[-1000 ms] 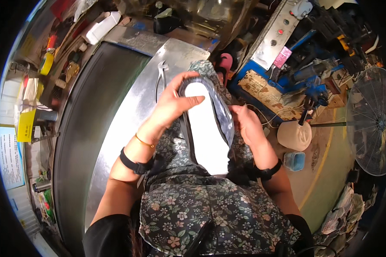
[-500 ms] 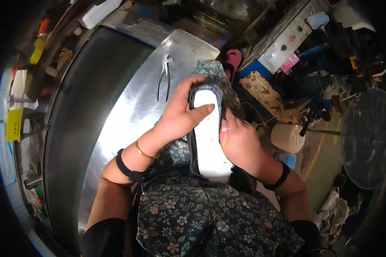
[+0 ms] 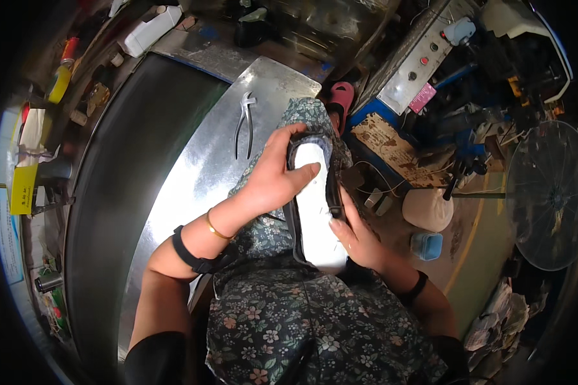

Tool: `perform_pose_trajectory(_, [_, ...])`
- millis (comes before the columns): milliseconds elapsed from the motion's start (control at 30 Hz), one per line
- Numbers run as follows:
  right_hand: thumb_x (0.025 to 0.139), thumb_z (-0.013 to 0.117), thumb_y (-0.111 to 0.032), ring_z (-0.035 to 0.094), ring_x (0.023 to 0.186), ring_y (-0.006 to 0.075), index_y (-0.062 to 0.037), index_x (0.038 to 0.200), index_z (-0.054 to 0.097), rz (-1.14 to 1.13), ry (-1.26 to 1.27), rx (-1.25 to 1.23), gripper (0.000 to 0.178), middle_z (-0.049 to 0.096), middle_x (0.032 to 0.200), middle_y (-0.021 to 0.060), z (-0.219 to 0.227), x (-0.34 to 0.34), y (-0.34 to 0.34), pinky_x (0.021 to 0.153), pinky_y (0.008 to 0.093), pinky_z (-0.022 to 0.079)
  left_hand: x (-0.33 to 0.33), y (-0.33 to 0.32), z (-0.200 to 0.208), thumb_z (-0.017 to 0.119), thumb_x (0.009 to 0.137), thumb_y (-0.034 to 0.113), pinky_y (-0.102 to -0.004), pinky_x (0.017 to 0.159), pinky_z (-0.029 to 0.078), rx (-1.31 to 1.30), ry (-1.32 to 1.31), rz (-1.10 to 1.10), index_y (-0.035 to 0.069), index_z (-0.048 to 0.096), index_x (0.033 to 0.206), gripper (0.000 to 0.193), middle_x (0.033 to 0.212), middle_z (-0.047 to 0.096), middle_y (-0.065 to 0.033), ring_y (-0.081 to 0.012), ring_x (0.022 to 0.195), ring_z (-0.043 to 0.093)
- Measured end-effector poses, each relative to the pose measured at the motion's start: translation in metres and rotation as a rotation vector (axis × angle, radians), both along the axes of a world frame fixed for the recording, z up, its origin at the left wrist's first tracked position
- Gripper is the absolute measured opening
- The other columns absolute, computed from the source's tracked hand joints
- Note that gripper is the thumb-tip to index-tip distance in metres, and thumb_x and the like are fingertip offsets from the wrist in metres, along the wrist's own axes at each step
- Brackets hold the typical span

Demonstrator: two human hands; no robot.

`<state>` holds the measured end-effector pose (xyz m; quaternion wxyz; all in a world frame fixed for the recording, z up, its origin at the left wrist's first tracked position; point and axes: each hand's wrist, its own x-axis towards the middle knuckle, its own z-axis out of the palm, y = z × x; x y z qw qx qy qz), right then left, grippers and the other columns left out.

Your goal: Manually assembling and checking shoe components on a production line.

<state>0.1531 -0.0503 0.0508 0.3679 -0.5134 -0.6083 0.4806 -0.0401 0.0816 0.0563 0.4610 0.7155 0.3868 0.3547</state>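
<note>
A dark shoe upper with a white insole (image 3: 316, 205) facing up rests over my lap, its toe end pointing away from me. My left hand (image 3: 279, 173) grips the toe end from the left, fingers wrapped over the dark edge and thumb pressed on the white insole. On the other side, my right hand (image 3: 358, 237) holds the edge with its thumb at the white surface and its fingers along the dark side, partly hidden. Lasting pliers (image 3: 245, 125) with dark handles lie on the shiny metal plate (image 3: 202, 160), apart from both hands.
A dark belt (image 3: 122, 173) runs along the left. At the right stand a machine with a button panel (image 3: 424, 61), a pale plastic jug (image 3: 428, 208), a blue container (image 3: 426, 246) and a round fan (image 3: 549, 196). A pink shoe (image 3: 342, 96) shows beyond my apron (image 3: 276, 321).
My right hand has slid down the shoe's right edge towards me, its fingers straighter. My left hand keeps its grip at the toe end. The whole view has shifted slightly.
</note>
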Motion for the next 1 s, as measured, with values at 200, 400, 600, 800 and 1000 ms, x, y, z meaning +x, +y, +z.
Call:
perform_pose_trajectory(200, [0.102, 0.052, -0.024, 0.049, 0.124, 0.0225, 0.0022, 0.153, 0.018, -0.122, 0.205, -0.151, 0.067, 0.045, 0.142, 0.0187, 0.003, -0.027, 0.024, 0.103, 0.0321, 0.039, 0.002, -0.015, -0.036, 0.034, 0.107, 0.028, -0.0322, 0.104, 0.041, -0.55, -0.627, 0.541, -0.003, 0.047, 0.139, 0.046, 0.127, 0.062, -0.0127, -0.0235, 0.115, 0.059])
perform_pose_trajectory(400, [0.099, 0.055, -0.034, 0.037, 0.133, 0.0513, 0.0055, 0.151, 0.0, -0.096, -0.201, -0.129, 0.086, 0.022, 0.15, 0.0371, 0.01, -0.054, 0.012, 0.108, 0.0457, 0.036, -0.007, -0.025, 0.041, 0.036, 0.105, 0.03, -0.0547, 0.075, 0.051, 0.021, 0.853, 0.225, -0.009, 0.047, 0.127, 0.046, 0.094, 0.062, -0.0365, -0.0539, 0.086, 0.06])
perform_pose_trajectory(600, [0.1, 0.054, -0.021, 0.016, 0.145, 0.0321, 0.007, 0.15, -0.015, -0.062, 0.265, 0.11, 0.089, 0.01, 0.157, 0.0266, -0.033, -0.048, -0.002, 0.116, 0.0393, 0.019, -0.046, -0.065, -0.019, 0.036, 0.106, 0.028, -0.0382, 0.113, 0.029, -0.047, 0.243, -0.085, -0.007, 0.016, 0.15, 0.059, 0.148, 0.033, -0.0303, -0.0358, 0.139, 0.036])
perform_pose_trajectory(800, [0.098, 0.057, -0.032, 0.024, 0.142, 0.0436, 0.0107, 0.148, -0.011, -0.266, 0.089, 0.197, 0.094, 0.011, 0.152, 0.0376, -0.053, -0.05, -0.002, 0.114, 0.043, 0.027, -0.003, -0.086, -0.003, 0.045, 0.103, 0.016, -0.0332, 0.091, 0.048, 0.09, 0.372, 0.353, -0.007, 0.054, 0.126, 0.034, 0.112, 0.066, -0.0201, -0.0284, 0.102, 0.063])
perform_pose_trajectory(1000, [0.099, 0.057, -0.03, 0.018, 0.145, 0.0447, 0.013, 0.148, -0.008, -0.056, 0.145, 0.263, 0.092, 0.009, 0.153, 0.0374, -0.026, -0.033, -0.004, 0.116, 0.0425, 0.022, -0.004, -0.052, -0.019, 0.034, 0.107, 0.039, -0.0334, 0.112, 0.033, -0.186, -0.321, 0.328, 0.002, 0.047, 0.141, 0.053, 0.138, 0.054, -0.0115, -0.0205, 0.128, 0.048])
